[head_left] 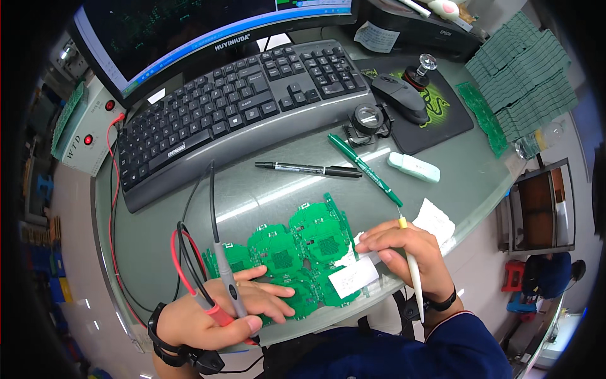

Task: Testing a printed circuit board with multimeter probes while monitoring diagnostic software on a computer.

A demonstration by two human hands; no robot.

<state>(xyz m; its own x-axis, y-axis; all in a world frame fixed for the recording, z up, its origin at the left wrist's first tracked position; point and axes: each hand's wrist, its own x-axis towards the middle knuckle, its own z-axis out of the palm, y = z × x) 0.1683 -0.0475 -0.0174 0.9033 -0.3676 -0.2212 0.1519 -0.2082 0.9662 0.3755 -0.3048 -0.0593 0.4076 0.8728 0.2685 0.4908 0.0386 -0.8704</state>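
Note:
A panel of joined green circuit boards (319,240) lies on the desk before me. My left hand (255,298) is closed around two test probes, a red one (219,314) under the thumb and a grey one (225,271) rising between the fingers; its fingertips rest on the panel. Their lower tips are mostly hidden. In my right hand (430,262), a white pen-shaped tool (413,284) with a yellow collar sits between thumb and fingers, its thin tip pointing away from me. Those fingertips are at the panel's right edge, beside a small white paper slip (353,278).
Beyond the panel lie a black marker (308,169), a green marker (363,167) and a pale oblong case (413,167). A keyboard (233,104), monitor (208,38) and mouse (399,98) stand behind. Stacked green boards (521,76) are at right; probe leads run to a white box (88,129).

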